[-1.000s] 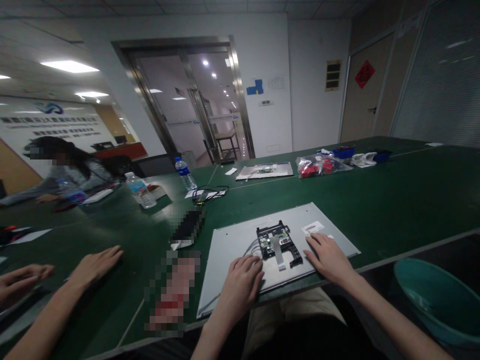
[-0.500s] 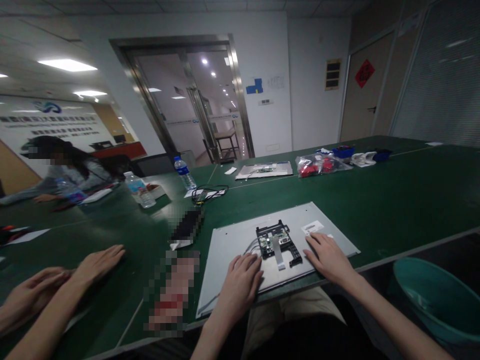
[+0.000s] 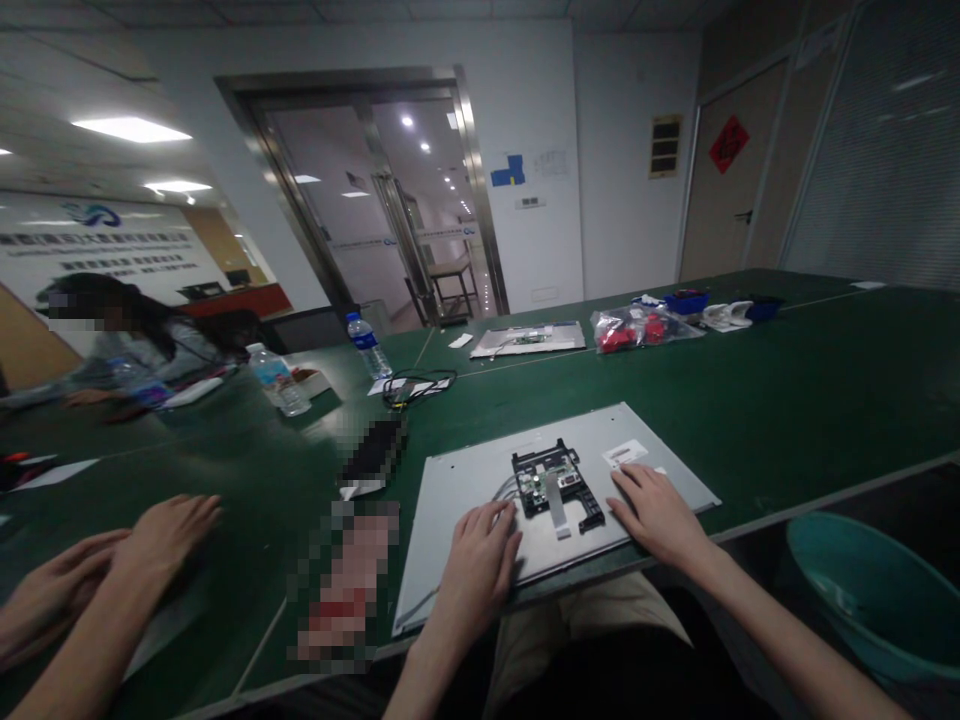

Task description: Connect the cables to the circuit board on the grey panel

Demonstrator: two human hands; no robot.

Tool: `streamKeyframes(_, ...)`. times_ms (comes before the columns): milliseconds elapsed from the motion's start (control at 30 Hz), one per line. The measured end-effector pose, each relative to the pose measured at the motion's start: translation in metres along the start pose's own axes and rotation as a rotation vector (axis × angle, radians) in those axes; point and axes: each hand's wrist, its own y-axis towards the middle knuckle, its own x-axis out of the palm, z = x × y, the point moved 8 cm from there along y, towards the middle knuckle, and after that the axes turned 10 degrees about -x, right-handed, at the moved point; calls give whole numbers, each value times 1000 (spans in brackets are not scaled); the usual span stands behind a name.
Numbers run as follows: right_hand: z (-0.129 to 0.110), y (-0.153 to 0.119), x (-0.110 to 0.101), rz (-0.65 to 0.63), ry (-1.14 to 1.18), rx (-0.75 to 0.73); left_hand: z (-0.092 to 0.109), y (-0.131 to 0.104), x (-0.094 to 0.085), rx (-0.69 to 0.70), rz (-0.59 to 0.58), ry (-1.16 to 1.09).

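A flat silver-grey panel (image 3: 465, 500), like the back of a display screen, lies before me at the table's front edge. Fixed near its middle is a black plastic frame (image 3: 551, 470) with a green circuit board (image 3: 536, 488) and a pale ribbon cable (image 3: 557, 508). My left hand (image 3: 480, 555) rests on the panel just left of the frame, fingers stretched and near some grey wires (image 3: 504, 488). To the right, my right hand (image 3: 651, 505) lies open on the panel with its fingers spread, below a white label (image 3: 624, 454). Neither hand grips anything.
Another person's hands (image 3: 161, 540) are at the left. A blurred-out dark object (image 3: 373, 450) and pinkish object (image 3: 352, 570) lie beside the panel. Farther back are bottles (image 3: 367, 345), cables (image 3: 420, 385), a second panel (image 3: 529, 340) and a bag of red items (image 3: 637, 330). A teal bin (image 3: 862, 590) stands right.
My left hand has shifted slightly left, away from the black frame. My right hand stays in place. The other person's hands at the left have drawn back leftward.
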Motion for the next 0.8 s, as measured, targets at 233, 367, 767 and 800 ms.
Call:
streamKeyframes(233,-1,1,-2,-5,2,-6,7,8,3,-18,22,-48)
streamKeyframes(367,0,1,0,-2,4,-7,1,7,5,-40,32,-71)
streamKeyframes(767,1,0,1,-1,9,-2,-12,5,0,-58,-11,-31)
streamKeyframes(800,1,0,1,0,9,-2,-12,5,1,-51,-18,-29)
